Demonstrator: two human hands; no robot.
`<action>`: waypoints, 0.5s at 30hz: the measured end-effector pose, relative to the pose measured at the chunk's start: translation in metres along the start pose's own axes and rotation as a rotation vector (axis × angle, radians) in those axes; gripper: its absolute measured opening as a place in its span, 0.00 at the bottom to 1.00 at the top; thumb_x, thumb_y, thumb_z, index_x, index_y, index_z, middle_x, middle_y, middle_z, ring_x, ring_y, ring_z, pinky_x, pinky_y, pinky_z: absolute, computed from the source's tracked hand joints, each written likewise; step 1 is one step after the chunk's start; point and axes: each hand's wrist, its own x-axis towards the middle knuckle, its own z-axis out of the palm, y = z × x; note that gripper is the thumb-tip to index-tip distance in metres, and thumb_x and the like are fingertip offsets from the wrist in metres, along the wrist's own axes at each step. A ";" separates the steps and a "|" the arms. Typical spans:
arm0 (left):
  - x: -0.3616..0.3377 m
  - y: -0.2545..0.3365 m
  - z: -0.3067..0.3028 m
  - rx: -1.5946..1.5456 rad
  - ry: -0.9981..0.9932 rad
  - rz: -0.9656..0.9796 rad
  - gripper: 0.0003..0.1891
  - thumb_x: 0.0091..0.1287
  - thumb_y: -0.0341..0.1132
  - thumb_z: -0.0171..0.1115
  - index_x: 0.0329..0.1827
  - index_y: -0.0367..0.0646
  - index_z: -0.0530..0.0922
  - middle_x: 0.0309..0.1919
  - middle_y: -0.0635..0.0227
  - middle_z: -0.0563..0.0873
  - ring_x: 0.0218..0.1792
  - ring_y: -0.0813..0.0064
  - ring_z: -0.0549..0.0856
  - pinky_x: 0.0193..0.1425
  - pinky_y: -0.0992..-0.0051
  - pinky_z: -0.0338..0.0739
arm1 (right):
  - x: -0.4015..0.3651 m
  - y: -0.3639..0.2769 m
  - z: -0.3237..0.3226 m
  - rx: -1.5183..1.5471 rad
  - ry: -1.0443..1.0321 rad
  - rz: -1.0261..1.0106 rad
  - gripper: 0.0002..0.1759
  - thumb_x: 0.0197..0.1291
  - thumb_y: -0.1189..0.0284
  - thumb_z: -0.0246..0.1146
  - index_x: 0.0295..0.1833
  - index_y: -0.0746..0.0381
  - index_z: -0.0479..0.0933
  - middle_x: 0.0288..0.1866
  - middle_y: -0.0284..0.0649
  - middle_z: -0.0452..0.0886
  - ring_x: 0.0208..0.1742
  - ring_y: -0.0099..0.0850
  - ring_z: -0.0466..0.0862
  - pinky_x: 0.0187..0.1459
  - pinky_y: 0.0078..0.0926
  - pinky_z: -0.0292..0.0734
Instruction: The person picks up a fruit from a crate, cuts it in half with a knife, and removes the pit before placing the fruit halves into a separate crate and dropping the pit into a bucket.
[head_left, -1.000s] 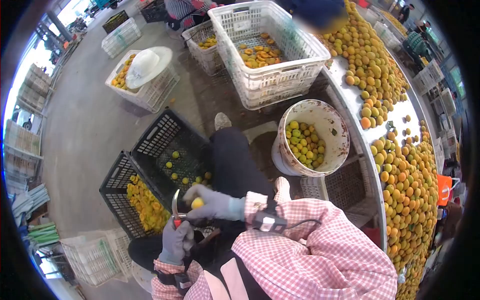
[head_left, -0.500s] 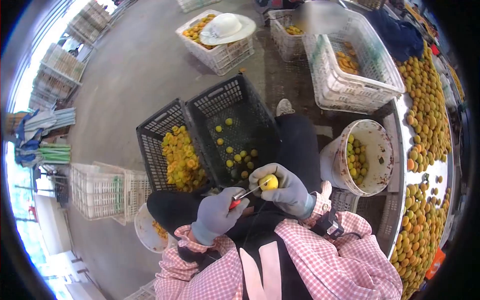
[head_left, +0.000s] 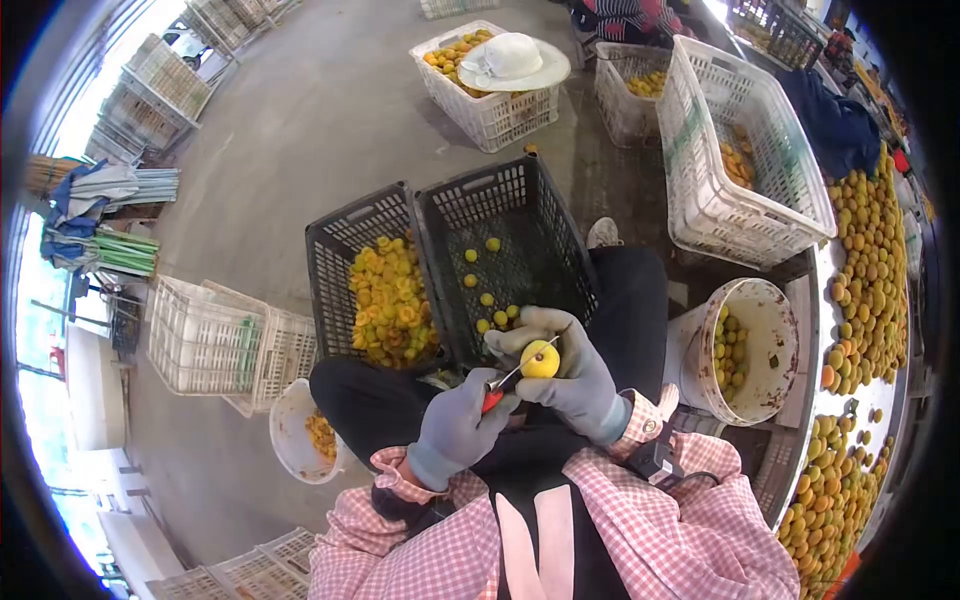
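Note:
My left hand [head_left: 458, 428], in a grey glove, is closed around a small knife [head_left: 493, 397] with a red handle. Its thin blade reaches across the face of a round yellow apricot [head_left: 540, 360]. The apricot sits in the gloved fingers of my right hand [head_left: 575, 375], a dark spot on its upper side. Just beyond my hands, a black crate [head_left: 555, 215] has several whole yellow fruits on its floor. To its left, another black crate [head_left: 325, 260] holds a heap of cut fruit pieces [head_left: 390, 300].
At my right stands a stained white bucket [head_left: 775, 350] of whole fruit, beside a table with many apricots [head_left: 865, 270]. A white crate [head_left: 690, 190] stands ahead right; a hat [head_left: 515, 62] rests on another. White crates [head_left: 205, 330] and a small bucket [head_left: 290, 440] are at my left.
The whole view has shifted, so the crates appear farther right. The blade now lies across the apricot's face, where earlier it met its left side. Both hands keep their hold.

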 end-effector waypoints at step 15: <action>-0.012 -0.015 0.009 -0.030 0.162 0.028 0.15 0.64 0.40 0.64 0.46 0.42 0.73 0.23 0.54 0.82 0.24 0.51 0.82 0.25 0.61 0.73 | 0.004 0.010 0.012 0.054 0.044 0.023 0.27 0.56 0.83 0.65 0.59 0.59 0.64 0.58 0.40 0.74 0.68 0.37 0.70 0.67 0.37 0.68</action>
